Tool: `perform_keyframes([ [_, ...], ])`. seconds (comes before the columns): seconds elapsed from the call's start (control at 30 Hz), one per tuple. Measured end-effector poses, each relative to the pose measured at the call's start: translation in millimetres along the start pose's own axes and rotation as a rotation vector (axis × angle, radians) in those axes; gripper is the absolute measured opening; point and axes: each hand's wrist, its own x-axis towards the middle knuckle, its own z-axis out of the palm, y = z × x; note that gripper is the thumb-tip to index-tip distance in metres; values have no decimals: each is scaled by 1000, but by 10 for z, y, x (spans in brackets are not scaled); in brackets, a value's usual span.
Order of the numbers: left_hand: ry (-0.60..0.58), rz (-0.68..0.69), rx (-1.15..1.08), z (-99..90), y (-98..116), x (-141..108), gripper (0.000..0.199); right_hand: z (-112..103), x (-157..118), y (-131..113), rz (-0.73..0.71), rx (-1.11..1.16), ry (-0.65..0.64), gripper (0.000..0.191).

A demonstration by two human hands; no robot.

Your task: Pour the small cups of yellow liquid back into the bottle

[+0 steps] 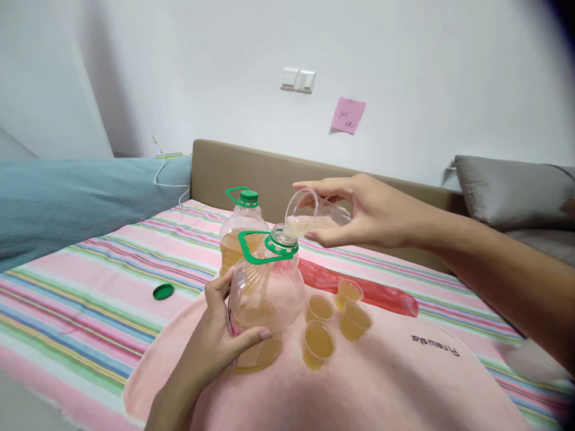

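Note:
My left hand (224,335) is wrapped round the lower left side of an uncapped clear bottle (269,293) with a green handle and yellowish liquid low inside. My right hand (350,209) grips a clear plastic cup (303,212), tipped on its side with its rim at the bottle's mouth; a little pale liquid lies at its lower edge. Behind stands a second bottle (238,239) with a green cap, partly hidden by the first. To the right, several cups of yellowish liquid (318,344) stand upright on the pink cloth (381,383).
A green cap (163,291) lies on the striped sheet (112,263) at the left. Behind the cups is a red plastic package (368,290). A headboard (251,167) runs along the back, with grey pillows (512,188) at the right.

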Motion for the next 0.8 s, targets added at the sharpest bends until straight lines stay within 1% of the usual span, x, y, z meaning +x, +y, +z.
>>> perform_keyframes([
  [0.1,0,1,6,1,-8,2,97,-15,19,1,-5,-27,-5,56],
  [0.17,-6,3,4,0,-8,-1,95,-28,25,-2,-14,-47,-25,54],
  [0.27,-14,6,0,-4,-2,-3,95,-55,34,-7,-28,-87,-54,46],
  [0.4,-21,-2,-13,-8,10,-6,96,-102,72,-18,-71,-110,-125,40],
  [0.47,-20,-3,-14,-12,15,-12,95,-123,99,-36,-93,-111,-156,31],
  [0.53,-18,-5,-7,-16,16,-19,95,-138,123,-66,-85,-109,-155,25],
  [0.67,-19,-6,9,-12,13,-12,95,-158,156,-124,-36,-91,-123,29],
  [0.73,-14,-11,8,-6,12,1,96,-174,168,-136,-42,-111,-143,31],
  [0.8,-8,-16,11,-3,11,9,97,-195,177,-140,-57,-150,-190,32],
])
